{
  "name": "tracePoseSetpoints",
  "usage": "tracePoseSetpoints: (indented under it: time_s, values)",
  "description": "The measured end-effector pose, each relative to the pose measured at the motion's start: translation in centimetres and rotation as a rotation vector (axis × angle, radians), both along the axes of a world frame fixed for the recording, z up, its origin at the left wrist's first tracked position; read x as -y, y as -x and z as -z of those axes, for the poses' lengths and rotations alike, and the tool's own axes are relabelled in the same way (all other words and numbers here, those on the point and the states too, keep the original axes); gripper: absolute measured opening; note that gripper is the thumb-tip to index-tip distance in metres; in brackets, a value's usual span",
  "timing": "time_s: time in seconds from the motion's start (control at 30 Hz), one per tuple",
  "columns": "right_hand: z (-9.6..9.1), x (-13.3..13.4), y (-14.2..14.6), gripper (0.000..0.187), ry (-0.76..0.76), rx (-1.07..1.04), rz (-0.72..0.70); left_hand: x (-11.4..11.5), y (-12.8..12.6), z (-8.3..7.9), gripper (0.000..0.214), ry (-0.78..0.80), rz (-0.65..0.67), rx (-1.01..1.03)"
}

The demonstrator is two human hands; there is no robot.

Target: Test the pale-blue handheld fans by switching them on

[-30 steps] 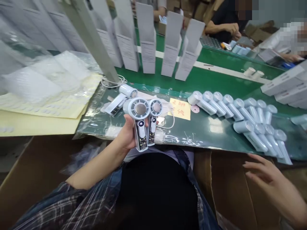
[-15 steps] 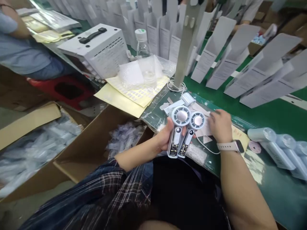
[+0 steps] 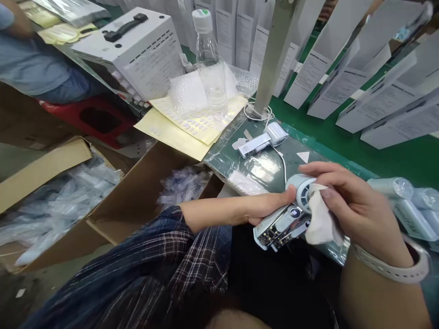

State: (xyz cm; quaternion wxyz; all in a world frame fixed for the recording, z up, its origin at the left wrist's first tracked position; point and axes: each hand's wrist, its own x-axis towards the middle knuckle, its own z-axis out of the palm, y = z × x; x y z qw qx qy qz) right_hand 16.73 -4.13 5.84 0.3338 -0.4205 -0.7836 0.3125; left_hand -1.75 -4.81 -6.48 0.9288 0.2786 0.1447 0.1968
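In my left hand (image 3: 270, 205) are two light-blue handheld fans (image 3: 279, 227), side by side and tilted, with circuit boards showing in their handles and small lit displays. My right hand (image 3: 356, 205) pinches a white cloth (image 3: 320, 221) against the round fan heads and partly covers them. On the green table mat beyond my hands lies another handheld fan (image 3: 255, 145), with a white cable (image 3: 283, 162) running close by. A white triangular scrap (image 3: 303, 156) rests near my right hand's fingers.
Wrapped light-blue fans (image 3: 411, 214) lie at the right. White boxes (image 3: 308, 82) stand in a row behind a metal post (image 3: 274, 59). Left of it are a clear bottle (image 3: 207, 45), yellow sticker sheets (image 3: 178, 132) and a white machine (image 3: 137, 55). Cardboard boxes (image 3: 126, 183) hold plastic bags; a person (image 3: 37, 68) sits beyond.
My right hand has picked up the white cloth from the table and brought it onto the fan heads. My left hand has moved the two fans right and lower, tilting them.
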Motion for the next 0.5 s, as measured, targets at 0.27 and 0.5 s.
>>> tracePoseSetpoints:
  time_s: [0.27, 0.5]
  values:
    - [0.4, -0.2, -1.9, 0.054, 0.345, 0.207, -0.182, 1.5, 0.7, -1.4, 0.092, 0.017, 0.039, -0.095]
    - [1.7, 0.6, 0.6, 0.055, 0.279, 0.126, 0.148, 1.8, 0.4, -0.8, 0.082, 0.026, -0.017, -0.161]
